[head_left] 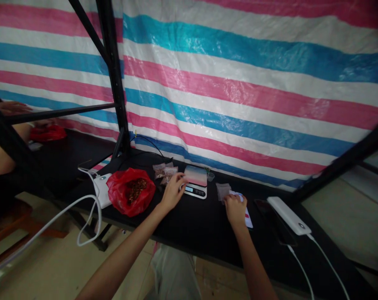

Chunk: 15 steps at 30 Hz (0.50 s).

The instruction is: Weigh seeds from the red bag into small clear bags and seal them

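A small digital scale [196,191] with a lit display lies on the black table in front of me. At its left edge is my left hand [173,192], fingers apart and their tips touching the scale, holding nothing that I can see. Several small clear bags [165,171] with brownish contents lie behind that hand. My right hand [235,208] is closed, its fingertips curled on the near edge of flat, empty-looking plastic bags [222,191]. Beneath this hand a phone with a bright screen [248,221] partly shows. An open red plastic bag [118,189] holds brown dried pieces [135,191].
A white power bank [289,216] and a dark phone [275,223], both with cables, lie at right. A white device [103,191] with a cable sits beside the red bag. Left of the black metal frame [114,75] are another person's arms [4,150].
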Tool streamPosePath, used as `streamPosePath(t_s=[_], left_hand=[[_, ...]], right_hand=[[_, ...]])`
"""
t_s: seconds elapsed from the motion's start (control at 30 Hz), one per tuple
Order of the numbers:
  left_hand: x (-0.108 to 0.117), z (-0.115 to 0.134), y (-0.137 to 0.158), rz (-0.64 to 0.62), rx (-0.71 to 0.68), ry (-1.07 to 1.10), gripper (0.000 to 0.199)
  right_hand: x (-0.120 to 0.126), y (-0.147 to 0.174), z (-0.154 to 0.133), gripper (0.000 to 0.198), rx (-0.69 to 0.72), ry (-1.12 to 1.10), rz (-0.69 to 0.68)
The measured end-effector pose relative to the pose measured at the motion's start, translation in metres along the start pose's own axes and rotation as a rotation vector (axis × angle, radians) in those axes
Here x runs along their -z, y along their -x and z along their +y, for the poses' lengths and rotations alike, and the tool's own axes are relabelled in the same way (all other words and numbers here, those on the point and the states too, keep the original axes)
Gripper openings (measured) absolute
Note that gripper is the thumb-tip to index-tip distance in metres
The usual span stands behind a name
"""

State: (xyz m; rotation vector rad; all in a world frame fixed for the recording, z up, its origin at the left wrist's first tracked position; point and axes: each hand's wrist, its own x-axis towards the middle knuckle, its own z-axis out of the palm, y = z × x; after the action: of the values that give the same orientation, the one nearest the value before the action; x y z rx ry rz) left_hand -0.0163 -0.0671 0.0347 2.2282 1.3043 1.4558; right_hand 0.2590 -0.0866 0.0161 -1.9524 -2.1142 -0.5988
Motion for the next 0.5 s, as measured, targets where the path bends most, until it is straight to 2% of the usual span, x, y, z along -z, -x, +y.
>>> streamPosePath(t_s=[0.07,0.13,0.23,0.3,0.37,0.43,0.5], left_hand=[[-0.009,0.009,0.008,-0.061,-0.014,0.064,0.020],[-0.015,0.012,0.011,-0.078,0.008,0.119,0.020],[-0.021,0.008,0.009,-0.115,0.074,0.236,0.022],[-0.025,0.005,0.008,-0.213,0.087,0.329,0.028],[-0.028,0.001,0.008,-0.288,0.088,0.390,0.030],[-0.031,-0.001,0.010,-0.263,0.130,0.433,0.031],[-0.033,-0.004,0.012,-0.186,0.201,0.489,0.039]], right_hand=[[0.002,-0.003,-0.001,0.022,0.006,-0.065,0.046],[0.005,-0.006,-0.004,0.022,-0.053,-0.232,0.131],[0.009,-0.012,-0.015,0.028,-0.205,-0.737,0.221],[0.010,-0.017,-0.027,0.032,-0.226,-1.140,0.164],[0.008,-0.022,-0.040,0.032,-0.199,-1.407,0.053],[0.001,-0.024,-0.051,0.034,-0.216,-1.511,0.002],[-0.008,-0.025,-0.058,0.039,-0.284,-1.554,0.039]])
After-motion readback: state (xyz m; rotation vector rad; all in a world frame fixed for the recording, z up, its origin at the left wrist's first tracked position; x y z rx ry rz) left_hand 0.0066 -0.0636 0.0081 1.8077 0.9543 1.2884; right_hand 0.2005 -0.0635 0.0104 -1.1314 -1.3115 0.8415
